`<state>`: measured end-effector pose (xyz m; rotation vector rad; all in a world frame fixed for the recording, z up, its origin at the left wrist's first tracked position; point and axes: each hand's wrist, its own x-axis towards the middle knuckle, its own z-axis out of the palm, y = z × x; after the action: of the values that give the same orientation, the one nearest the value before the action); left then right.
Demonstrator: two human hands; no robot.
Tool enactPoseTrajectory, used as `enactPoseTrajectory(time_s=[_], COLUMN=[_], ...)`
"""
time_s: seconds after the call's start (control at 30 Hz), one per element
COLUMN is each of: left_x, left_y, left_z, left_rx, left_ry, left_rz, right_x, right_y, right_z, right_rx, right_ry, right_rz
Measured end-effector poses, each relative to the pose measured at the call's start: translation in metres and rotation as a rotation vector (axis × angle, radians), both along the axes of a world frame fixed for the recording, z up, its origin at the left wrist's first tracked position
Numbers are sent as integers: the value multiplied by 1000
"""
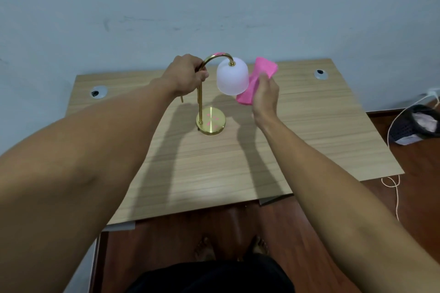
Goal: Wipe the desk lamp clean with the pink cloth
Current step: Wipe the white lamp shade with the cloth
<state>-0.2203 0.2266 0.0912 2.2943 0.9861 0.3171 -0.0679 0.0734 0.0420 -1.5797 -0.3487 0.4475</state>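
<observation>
The desk lamp [210, 93] stands upright near the middle of the wooden counter [309, 140], toward its far edge by the pale blue wall [214, 2]. Its round brass base [211, 120] sits flat on the wood, a thin brass stem rises from the left side of the base and arches over to the right, and a frosted white shade [232, 76] hangs from the end of the arch.

The left hand [184, 74] is wrapped around the stem just below the curve, fingers closed on the brass. The right hand [265, 95] is closed on the pink cloth [258, 78], which is bunched in the grip and fans out above and below the fingers; the cloth lies against the right side of the shade (pink reflections show on the base and on top of the arch). The two hands are apart, one on each side of the shade.

Two round cable grommets are set into the counter, one at the far left [98, 92] and one at the far right [320, 74]. On the reddish wooden floor [416, 197] to the right, a dark mesh basket [415, 126] lies tipped on its side, with a white cord [392, 188] trailing near it. The person's bare feet [204, 248] show below the near edge of the counter.
</observation>
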Motion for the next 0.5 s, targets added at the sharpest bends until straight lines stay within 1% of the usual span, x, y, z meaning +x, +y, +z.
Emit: enactPoseTrajectory(time_s=[0.07,0.17,0.23,0.3,0.37,0.43,0.5], left_x=[0,0,1,2,3,3,3], left_y=[0,1,2,3,3,3,3], left_z=[0,-1,-1,0,0,0,-1], left_rx=[-4,-10,-7,-14,-13,-2,7], left_ry=[-1,-10,-9,-7,-8,-16,-19], left_rz=[-2,-4,-6,-8,-15,-21,-23], right_x=[-18,-37,-34,-19,2,19,28], right_y=[12,24,32,40,47,54,60], right_z=[0,-8,-4,5,17,27,30], right_rx=[-3,-75,-141,-201,-251,-270,-234], right_ry=[-155,-423,-497,-492,-424,-291,-120], right_rz=[63,140,130,169,281,383,401])
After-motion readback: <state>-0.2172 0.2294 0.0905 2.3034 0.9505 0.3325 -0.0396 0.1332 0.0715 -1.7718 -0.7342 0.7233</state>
